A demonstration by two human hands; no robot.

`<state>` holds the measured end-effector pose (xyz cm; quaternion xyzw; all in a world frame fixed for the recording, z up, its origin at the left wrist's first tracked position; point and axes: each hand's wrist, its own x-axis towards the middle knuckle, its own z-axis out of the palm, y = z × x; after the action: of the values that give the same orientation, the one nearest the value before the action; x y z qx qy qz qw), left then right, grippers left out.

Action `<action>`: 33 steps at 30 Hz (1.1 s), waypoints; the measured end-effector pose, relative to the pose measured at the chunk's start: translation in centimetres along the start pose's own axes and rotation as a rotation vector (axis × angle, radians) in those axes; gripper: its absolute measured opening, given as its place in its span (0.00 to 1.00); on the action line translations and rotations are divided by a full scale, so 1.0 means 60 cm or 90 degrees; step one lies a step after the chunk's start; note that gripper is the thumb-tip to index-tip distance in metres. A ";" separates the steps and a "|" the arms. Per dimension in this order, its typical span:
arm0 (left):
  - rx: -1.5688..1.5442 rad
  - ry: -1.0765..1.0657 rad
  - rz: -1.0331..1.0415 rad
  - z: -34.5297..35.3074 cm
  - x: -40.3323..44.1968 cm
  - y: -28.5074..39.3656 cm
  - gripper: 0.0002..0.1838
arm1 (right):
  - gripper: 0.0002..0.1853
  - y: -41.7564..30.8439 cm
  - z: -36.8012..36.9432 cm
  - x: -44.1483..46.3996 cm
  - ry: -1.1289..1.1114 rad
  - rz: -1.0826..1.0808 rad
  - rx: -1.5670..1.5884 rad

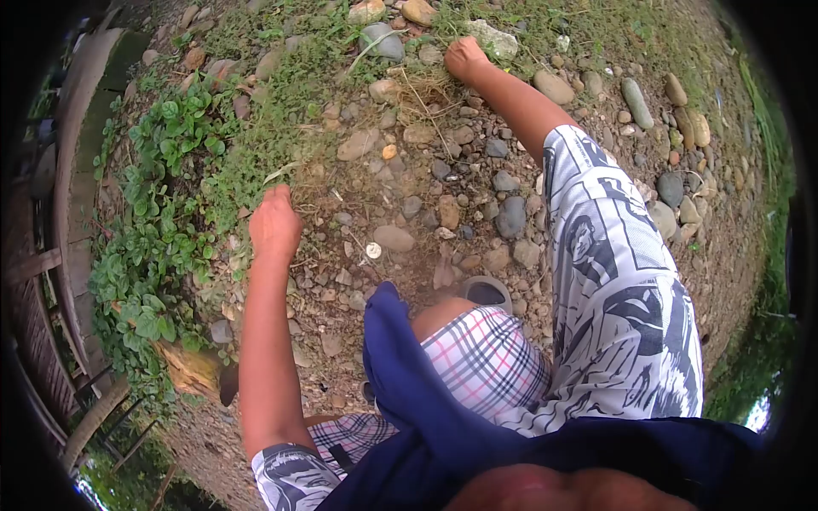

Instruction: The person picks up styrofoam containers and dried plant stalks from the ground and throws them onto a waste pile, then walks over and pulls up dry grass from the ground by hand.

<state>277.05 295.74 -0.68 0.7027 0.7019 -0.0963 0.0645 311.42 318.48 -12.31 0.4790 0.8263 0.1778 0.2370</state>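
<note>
My left hand [275, 223] is closed at the edge of the low green weeds [243, 175], with a pale blade or stem by its fingertips; what it grips is too small to name. Farther out, my right hand [466, 60] is closed beside a whitish angular rock [492, 39]. Dry, straw-like grass [426, 89] lies just left of and below it. The fingers hide whatever it may hold. Between the hands is stony soil with a round orange pebble [389, 152].
Leafy plants [162, 230] grow at the left, next to a concrete edge [72, 170] and a wooden structure [43, 298]. Larger stones [511, 217] dot the ground at the right. A shoe [488, 294] shows near my bent knee.
</note>
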 end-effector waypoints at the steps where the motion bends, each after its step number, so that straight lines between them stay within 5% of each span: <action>1: -0.004 0.000 0.018 0.004 0.004 0.014 0.11 | 0.08 0.003 0.010 -0.001 0.026 -0.011 -0.004; 7: -0.007 -0.033 0.054 0.028 0.022 0.061 0.11 | 0.09 0.021 0.021 -0.007 0.094 -0.079 0.133; 17: -0.017 -0.034 0.011 0.021 0.020 0.019 0.11 | 0.08 0.024 -0.080 -0.090 -0.127 -0.200 0.351; 18: -0.021 -0.032 0.007 0.021 0.018 0.015 0.11 | 0.08 0.027 -0.064 -0.071 -0.033 -0.212 0.315; 21: -0.019 -0.025 -0.003 0.018 0.018 0.007 0.12 | 0.10 0.028 -0.027 -0.007 0.207 -0.109 0.246; 24: -0.005 -0.027 -0.009 0.014 0.016 0.014 0.13 | 0.12 0.031 0.031 0.046 0.252 -0.088 0.244; 30: 0.004 -0.046 -0.019 0.014 0.007 0.019 0.14 | 0.14 0.029 0.007 0.048 0.057 0.166 0.112; 33: 0.002 -0.061 -0.020 0.024 -0.004 0.012 0.15 | 0.15 0.038 0.008 0.048 0.101 0.139 0.088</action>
<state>277.67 295.16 -2.05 0.6862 0.7090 -0.1321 0.0951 312.07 322.13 -12.17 0.5660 0.7955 0.1823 0.1168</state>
